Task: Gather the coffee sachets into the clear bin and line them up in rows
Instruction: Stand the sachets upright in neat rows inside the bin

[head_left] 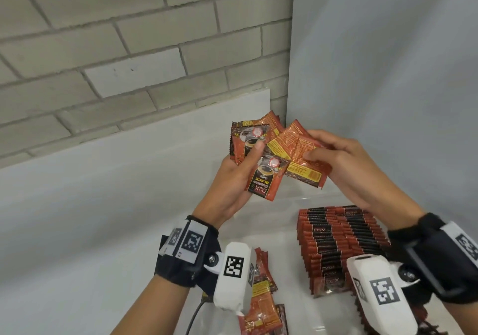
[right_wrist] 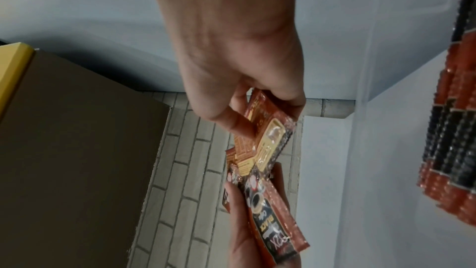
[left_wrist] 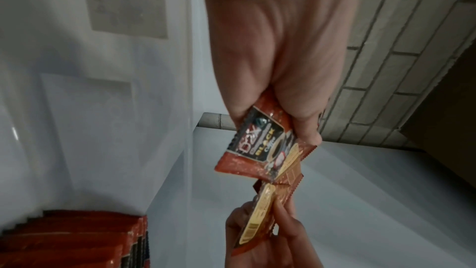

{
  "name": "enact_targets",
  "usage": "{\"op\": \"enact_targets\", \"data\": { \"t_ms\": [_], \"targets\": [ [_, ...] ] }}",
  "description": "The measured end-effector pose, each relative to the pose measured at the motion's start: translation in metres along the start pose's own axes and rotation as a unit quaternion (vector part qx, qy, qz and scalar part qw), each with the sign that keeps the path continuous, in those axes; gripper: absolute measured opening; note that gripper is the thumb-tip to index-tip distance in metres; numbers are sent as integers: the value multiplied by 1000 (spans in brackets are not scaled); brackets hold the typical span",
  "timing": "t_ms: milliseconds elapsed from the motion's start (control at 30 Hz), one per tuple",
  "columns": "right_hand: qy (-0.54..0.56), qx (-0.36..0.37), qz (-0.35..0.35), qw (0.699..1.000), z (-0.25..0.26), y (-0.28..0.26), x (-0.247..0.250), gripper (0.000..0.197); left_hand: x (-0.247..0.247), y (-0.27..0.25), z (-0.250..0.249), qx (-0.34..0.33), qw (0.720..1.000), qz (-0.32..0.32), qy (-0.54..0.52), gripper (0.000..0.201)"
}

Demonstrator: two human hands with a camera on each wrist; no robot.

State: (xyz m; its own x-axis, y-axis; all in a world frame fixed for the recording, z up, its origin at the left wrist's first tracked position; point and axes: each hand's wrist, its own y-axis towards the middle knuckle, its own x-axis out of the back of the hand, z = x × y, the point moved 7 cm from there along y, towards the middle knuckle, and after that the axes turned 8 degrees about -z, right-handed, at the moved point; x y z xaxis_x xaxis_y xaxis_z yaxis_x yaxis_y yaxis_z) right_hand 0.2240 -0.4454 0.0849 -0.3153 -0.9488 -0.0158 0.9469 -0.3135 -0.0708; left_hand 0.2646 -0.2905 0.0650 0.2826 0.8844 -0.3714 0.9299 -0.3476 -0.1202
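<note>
Both hands are raised above the table over a fanned bunch of red coffee sachets. My left hand (head_left: 232, 177) grips several sachets (head_left: 258, 164) printed side up, with its thumb pressed on top. My right hand (head_left: 344, 159) pinches other sachets (head_left: 305, 161) that show their yellow-printed backs and overlap the left bunch. In the left wrist view the left hand (left_wrist: 283, 68) clamps a sachet (left_wrist: 255, 150). The right wrist view has the right hand (right_wrist: 231, 48) pinching a sachet (right_wrist: 268, 136). Below the hands, two tight rows of sachets (head_left: 336, 244) stand in the clear bin (left_wrist: 189, 109).
More loose sachets (head_left: 261, 296) lie low in the head view, partly behind the left wrist camera. A grey brick wall (head_left: 129, 50) and a pale panel (head_left: 388, 76) close off the white table (head_left: 90, 218). A brown cardboard box (right_wrist: 77, 150) stands to the left.
</note>
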Motion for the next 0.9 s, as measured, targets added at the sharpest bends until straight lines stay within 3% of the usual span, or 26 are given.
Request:
{"op": "enact_targets", "data": {
  "t_ms": [400, 533, 633, 767, 900],
  "targets": [
    [1, 74, -51, 996, 6, 2, 5, 13, 7, 3, -3, -8, 997, -43, -63, 20],
    [36, 93, -69, 993, 11, 0, 8, 21, 10, 5, -3, -14, 997, -59, -54, 26],
    [15, 54, -19, 998, 3, -2, -3, 37, 11, 4, -5, -23, 996, -64, -50, 31],
    [-103, 3, 109, 989, -18, -16, -37, 35, 7, 2, -2, -25, 998, -43, -31, 47],
    [-91, 6, 112, 990, -22, -19, -44, 30, 6, 2, -1, -22, 999, -33, -25, 47]
  ]
}}
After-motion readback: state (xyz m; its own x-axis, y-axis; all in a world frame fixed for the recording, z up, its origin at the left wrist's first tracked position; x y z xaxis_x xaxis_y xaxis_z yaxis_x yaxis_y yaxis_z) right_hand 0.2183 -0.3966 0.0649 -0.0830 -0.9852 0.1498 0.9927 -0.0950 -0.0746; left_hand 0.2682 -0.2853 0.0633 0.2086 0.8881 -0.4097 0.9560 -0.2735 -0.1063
